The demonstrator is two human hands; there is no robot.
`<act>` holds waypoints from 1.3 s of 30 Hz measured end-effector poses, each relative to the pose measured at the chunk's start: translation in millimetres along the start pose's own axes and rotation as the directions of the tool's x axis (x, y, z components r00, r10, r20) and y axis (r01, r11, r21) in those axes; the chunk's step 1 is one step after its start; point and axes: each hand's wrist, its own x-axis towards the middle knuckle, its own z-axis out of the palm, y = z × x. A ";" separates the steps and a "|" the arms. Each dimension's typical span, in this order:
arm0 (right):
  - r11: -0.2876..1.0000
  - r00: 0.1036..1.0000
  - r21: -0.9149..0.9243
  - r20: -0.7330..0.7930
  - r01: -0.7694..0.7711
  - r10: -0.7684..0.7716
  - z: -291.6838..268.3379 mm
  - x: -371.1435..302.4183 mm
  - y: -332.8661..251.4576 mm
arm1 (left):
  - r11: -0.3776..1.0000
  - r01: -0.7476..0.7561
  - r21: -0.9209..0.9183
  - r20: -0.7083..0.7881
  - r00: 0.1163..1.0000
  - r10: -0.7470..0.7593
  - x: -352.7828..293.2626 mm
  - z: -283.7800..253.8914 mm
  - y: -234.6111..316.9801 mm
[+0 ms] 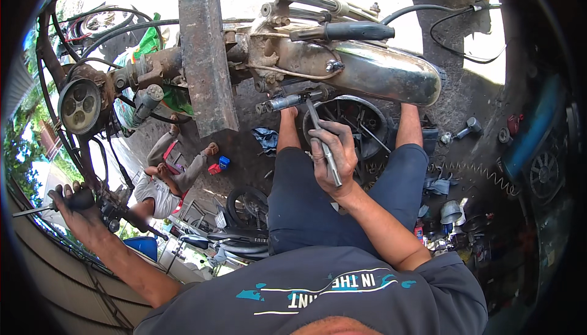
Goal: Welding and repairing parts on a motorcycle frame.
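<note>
My right hand is closed around a long metal wrench. Its upper end meets a metal fitting below the chrome mudguard of a motorcycle front end; how it engages there is too small to tell. Out at the far left, my left hand wraps the dark handlebar grip, beside a silver lever. A round headlight sits above that hand. A thick rusty steel angle bar crosses the front end.
A spoked wheel lies between my legs. At the left sits another person. Behind stands a parked motorcycle. A coiled hose, tools and metal parts litter the right-hand floor; a black cable runs above.
</note>
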 end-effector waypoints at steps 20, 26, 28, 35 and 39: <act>0.838 0.799 0.024 -0.286 -0.545 0.529 -21.1 -53.8 265.7 | 1.000 -0.015 0.018 -0.028 0.999 0.015 -6.4 -5.8 13.7; 0.801 0.764 0.007 -0.294 -0.599 0.574 -21.8 -49.2 257.0 | 1.000 -0.001 0.004 -0.042 0.999 0.001 -11.6 10.7 5.4; 0.778 0.748 0.043 -0.248 -0.627 0.616 -22.5 -44.7 251.1 | 1.000 -0.006 0.011 -0.025 1.000 0.006 -9.1 2.7 8.1; 0.782 0.724 0.182 -0.300 -0.596 0.622 -32.0 -55.9 288.8 | 1.000 -0.005 -0.005 -0.023 1.000 0.005 -5.5 4.0 3.7; 0.819 0.746 -0.043 -0.442 -0.572 0.498 -34.7 -55.7 288.0 | 1.000 -0.008 0.030 -0.040 0.999 0.009 -2.5 -0.2 2.3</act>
